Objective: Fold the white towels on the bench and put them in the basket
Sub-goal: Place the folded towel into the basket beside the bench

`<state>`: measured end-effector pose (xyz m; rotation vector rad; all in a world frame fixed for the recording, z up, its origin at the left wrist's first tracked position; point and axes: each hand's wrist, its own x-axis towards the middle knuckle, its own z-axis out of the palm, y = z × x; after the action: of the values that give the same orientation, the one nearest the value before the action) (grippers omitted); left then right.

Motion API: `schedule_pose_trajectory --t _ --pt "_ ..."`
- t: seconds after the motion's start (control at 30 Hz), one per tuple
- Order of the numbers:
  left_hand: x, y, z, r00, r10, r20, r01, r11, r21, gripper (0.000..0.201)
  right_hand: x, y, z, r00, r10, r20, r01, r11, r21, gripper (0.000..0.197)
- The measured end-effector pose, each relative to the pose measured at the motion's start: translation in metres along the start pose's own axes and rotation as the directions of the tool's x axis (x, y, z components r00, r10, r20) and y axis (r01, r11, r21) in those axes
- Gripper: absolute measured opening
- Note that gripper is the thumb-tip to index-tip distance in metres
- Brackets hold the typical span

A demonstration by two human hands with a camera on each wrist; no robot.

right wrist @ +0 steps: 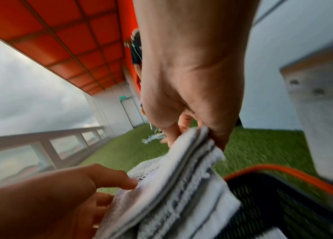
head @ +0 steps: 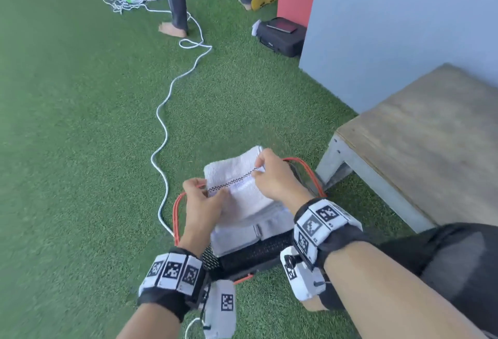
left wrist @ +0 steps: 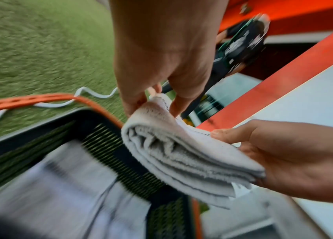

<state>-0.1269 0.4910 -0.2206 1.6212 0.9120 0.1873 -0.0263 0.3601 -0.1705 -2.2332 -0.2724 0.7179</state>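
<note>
I hold a folded white towel with a checkered stripe just above a black mesh basket with an orange rim, standing on the grass. My left hand pinches the towel's near-left corner. My right hand pinches its far-right corner. In the left wrist view the towel hangs in thick layers over the basket, pinched by my left hand and right hand. In the right wrist view my right hand grips the towel. Folded white towels lie inside the basket.
A wooden-topped bench stands right of the basket against a grey wall. A white cable snakes over the grass left of the basket. Further off are a person's legs and a black case.
</note>
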Motion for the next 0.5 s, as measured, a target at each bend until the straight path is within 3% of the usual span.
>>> schedule_pose_trajectory --t 0.1,0.17,0.27,0.37,0.5 --pt "0.008 -0.046 0.021 0.992 -0.099 0.081 0.094 0.994 0.062 0.049 0.020 0.040 0.023 0.981 0.168 0.100 -0.163 0.985 -0.055 0.016" --pt "0.013 -0.064 0.040 0.973 -0.157 0.171 0.130 0.978 0.162 0.035 0.031 0.061 0.027 0.960 0.237 0.147 -0.225 0.970 -0.097 0.025" --pt "0.023 -0.080 0.067 0.954 -0.204 0.218 0.158 0.964 0.212 0.023 0.048 0.085 0.026 0.944 0.284 0.165 -0.265 0.956 -0.128 0.026" --pt "0.031 -0.089 0.088 0.955 -0.212 0.210 0.162 0.959 0.232 0.024 0.064 0.103 0.026 0.934 0.322 0.152 -0.302 0.943 -0.141 0.015" --pt "0.045 -0.099 0.106 0.941 -0.235 0.243 0.173 0.952 0.252 0.028 0.081 0.122 0.025 0.924 0.354 0.143 -0.339 0.933 -0.116 0.024"
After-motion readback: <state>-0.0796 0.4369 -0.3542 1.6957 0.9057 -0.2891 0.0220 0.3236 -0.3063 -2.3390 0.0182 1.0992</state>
